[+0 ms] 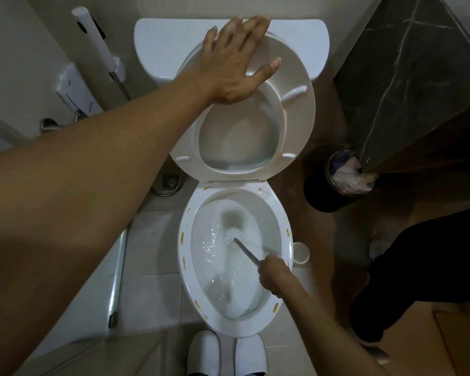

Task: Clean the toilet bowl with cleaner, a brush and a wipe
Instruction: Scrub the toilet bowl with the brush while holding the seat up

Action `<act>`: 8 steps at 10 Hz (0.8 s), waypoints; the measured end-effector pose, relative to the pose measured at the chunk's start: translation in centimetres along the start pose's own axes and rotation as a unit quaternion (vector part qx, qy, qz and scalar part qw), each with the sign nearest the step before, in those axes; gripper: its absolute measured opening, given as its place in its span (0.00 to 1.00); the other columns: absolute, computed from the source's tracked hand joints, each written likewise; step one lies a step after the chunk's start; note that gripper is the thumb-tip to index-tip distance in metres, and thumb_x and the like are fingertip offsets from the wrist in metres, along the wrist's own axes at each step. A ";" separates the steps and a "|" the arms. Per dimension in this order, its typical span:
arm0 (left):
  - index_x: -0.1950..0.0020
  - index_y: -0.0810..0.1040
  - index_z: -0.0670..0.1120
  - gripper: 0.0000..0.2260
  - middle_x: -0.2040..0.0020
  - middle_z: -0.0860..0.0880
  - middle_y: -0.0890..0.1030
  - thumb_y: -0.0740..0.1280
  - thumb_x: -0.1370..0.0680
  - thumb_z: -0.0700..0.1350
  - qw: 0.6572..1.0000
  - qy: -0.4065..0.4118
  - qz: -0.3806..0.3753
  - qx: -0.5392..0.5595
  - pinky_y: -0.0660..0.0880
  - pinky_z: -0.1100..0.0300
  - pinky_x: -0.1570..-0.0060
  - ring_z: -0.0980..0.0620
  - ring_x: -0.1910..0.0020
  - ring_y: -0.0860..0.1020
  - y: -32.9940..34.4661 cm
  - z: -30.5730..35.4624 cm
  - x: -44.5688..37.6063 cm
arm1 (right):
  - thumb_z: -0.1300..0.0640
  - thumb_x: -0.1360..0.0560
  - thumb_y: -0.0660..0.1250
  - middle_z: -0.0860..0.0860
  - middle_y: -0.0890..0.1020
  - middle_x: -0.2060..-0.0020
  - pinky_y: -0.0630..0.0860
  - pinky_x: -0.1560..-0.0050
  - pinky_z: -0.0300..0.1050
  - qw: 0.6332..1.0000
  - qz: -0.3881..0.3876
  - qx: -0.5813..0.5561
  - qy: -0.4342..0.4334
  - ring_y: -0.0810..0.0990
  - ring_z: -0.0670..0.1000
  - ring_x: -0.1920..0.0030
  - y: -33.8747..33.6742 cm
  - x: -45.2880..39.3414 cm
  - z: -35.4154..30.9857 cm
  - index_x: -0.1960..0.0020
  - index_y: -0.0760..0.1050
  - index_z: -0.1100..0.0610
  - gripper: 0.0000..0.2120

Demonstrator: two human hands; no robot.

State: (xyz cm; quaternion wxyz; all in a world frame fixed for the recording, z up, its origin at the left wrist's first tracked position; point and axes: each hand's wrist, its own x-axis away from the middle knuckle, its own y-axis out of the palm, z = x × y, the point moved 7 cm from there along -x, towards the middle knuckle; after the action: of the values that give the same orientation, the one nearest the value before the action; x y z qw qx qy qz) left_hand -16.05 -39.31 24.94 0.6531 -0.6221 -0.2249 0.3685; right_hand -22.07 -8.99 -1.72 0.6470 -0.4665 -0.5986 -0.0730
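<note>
The white toilet bowl stands open below me, its rim dotted with yellow cleaner. Water swirls and foams inside it. My right hand grips the grey handle of the toilet brush, whose white head sits in the water near the bowl's middle. My left hand lies flat with spread fingers on the raised seat, which leans against the cistern. No wipe is in view.
A black bin stuffed with paper stands right of the toilet under a dark marble counter. A white brush holder sits beside the bowl. A floor drain and a bidet sprayer are at left. White slippers touch the bowl's front.
</note>
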 end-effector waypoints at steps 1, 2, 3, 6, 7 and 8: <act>0.21 0.43 0.49 0.33 0.21 0.48 0.47 0.45 0.21 0.64 1.000 0.003 0.000 -0.004 0.42 0.42 0.27 0.45 0.23 0.45 0.1 0.0 0.0 | 0.63 0.21 0.57 0.60 0.77 0.45 0.69 0.57 0.47 1.000 0.014 0.004 -0.011 0.77 0.61 0.42 -1.9 0.1 -0.7 0.39 0.71 0.62 0.13; 0.21 0.43 0.49 0.33 0.21 0.48 0.47 0.45 0.21 0.64 1.000 0.004 0.006 -0.003 0.42 0.42 0.27 0.45 0.23 0.45 0.0 0.0 0.0 | 0.63 0.22 0.58 0.60 0.78 0.45 0.66 0.68 0.42 0.999 0.021 0.027 -0.021 0.77 0.58 0.51 -2.3 -1.0 -1.0 0.48 0.69 0.59 0.04; 0.21 0.44 0.49 0.33 0.21 0.49 0.47 0.44 0.21 0.64 1.000 0.003 0.009 0.000 0.42 0.42 0.27 0.46 0.23 0.46 0.0 -0.1 0.0 | 0.64 0.22 0.60 0.56 0.76 0.59 0.69 0.75 0.40 0.999 0.003 0.032 -0.005 0.77 0.55 0.63 -1.1 -1.1 -0.8 0.40 0.70 0.64 0.11; 0.21 0.43 0.49 0.33 0.21 0.49 0.47 0.45 0.21 0.64 1.000 0.002 0.003 0.005 0.42 0.42 0.27 0.46 0.23 0.45 0.0 0.0 0.1 | 0.59 0.20 0.59 0.53 0.75 0.61 0.71 0.73 0.40 0.999 0.002 0.050 -0.006 0.77 0.53 0.65 -0.8 -1.6 0.4 0.37 0.72 0.63 0.14; 0.21 0.43 0.49 0.33 0.21 0.49 0.47 0.44 0.21 0.64 1.000 0.002 0.005 0.003 0.42 0.42 0.27 0.46 0.23 0.45 -0.1 0.1 0.1 | 0.59 0.20 0.58 0.57 0.77 0.52 0.68 0.70 0.41 0.998 -0.003 0.062 -0.030 0.80 0.58 0.53 -1.0 -0.7 1.0 0.39 0.72 0.63 0.13; 0.21 0.42 0.49 0.32 0.21 0.49 0.46 0.45 0.21 0.64 1.000 0.003 0.001 0.011 0.42 0.42 0.27 0.46 0.23 0.44 -0.1 0.1 0.2 | 0.58 0.20 0.57 0.60 0.79 0.43 0.71 0.57 0.46 0.996 0.005 0.084 -0.024 0.78 0.60 0.44 -3.4 1.0 1.6 0.39 0.74 0.61 0.14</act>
State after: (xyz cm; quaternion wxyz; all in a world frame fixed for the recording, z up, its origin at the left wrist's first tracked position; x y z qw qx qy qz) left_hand -16.00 -39.10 25.03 0.6604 -0.6163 -0.2180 0.3696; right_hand -25.17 -9.30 0.61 0.6696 -0.4146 -0.6161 -0.0077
